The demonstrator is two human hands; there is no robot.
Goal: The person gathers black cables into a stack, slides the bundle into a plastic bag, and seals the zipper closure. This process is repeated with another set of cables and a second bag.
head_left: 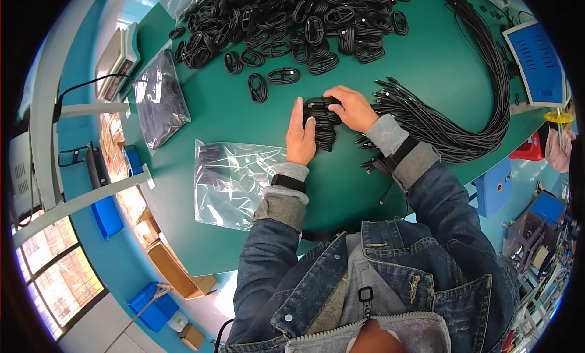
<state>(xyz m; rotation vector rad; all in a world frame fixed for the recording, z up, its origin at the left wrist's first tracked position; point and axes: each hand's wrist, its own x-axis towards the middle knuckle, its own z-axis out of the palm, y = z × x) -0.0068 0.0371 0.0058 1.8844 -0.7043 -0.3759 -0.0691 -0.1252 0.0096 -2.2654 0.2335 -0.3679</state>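
One row of coiled black cables [322, 130] sits on the green tabletop [177, 243] between your left hand [301, 140] and right hand [356, 111].
Your left fingers [297, 114] lie straight along its left side, thumb spread away; your right fingers [339, 93] and thumb pinch its upper right end. A clear plastic bag [234, 188] lies nearby, to the left.

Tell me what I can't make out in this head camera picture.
All in the head view:
- Left side of the coiled cables: covered by the left hand.
- Their upper right end: covered by the right hand.
- Top of the cable pile: cut off by the upper edge.
- Parts of the clear bag's contents: lost in glare.
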